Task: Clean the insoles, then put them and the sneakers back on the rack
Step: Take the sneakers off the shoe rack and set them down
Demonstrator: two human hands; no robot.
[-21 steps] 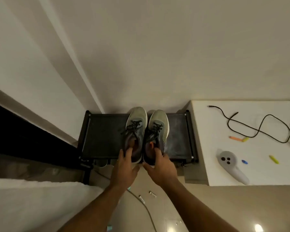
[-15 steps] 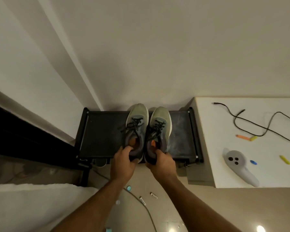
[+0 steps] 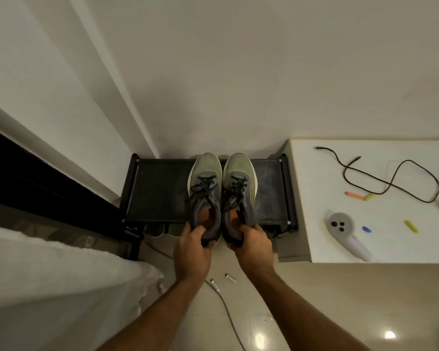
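Two sneakers stand side by side on the top shelf of a black rack (image 3: 162, 196), toes toward the wall, heels at the front edge. The left hand (image 3: 192, 247) grips the heel of the left sneaker (image 3: 205, 178): its fingers are curled round the back of the collar, with the thumb at the heel's inner side. The right hand (image 3: 254, 245) grips the heel of the right sneaker (image 3: 239, 177) in the same way, fingers wrapped round the heel. The two sneakers touch or nearly touch along their inner sides. Both have pale green toes, grey midfoot panels, dark purple collars and black laces, loosely tied. Orange insoles (image 3: 206, 217) show inside both openings, just ahead of the fingers.

Under the top shelf, at the rack's front, the pale toes of another pair (image 3: 166, 229) peek out.

Right of the rack stands a white table (image 3: 314, 244). On it lie a black cable (image 3: 390, 183) in loose loops, a grey controller (image 3: 345, 234), an orange piece (image 3: 352, 194) end to end with a yellow one, a small blue piece (image 3: 366, 229) and another yellow one (image 3: 411, 226).

At the lower left is a white bed (image 3: 61, 287). On the floor between the forearms lie a grey cord (image 3: 226, 307) and a small white plug (image 3: 230, 278).
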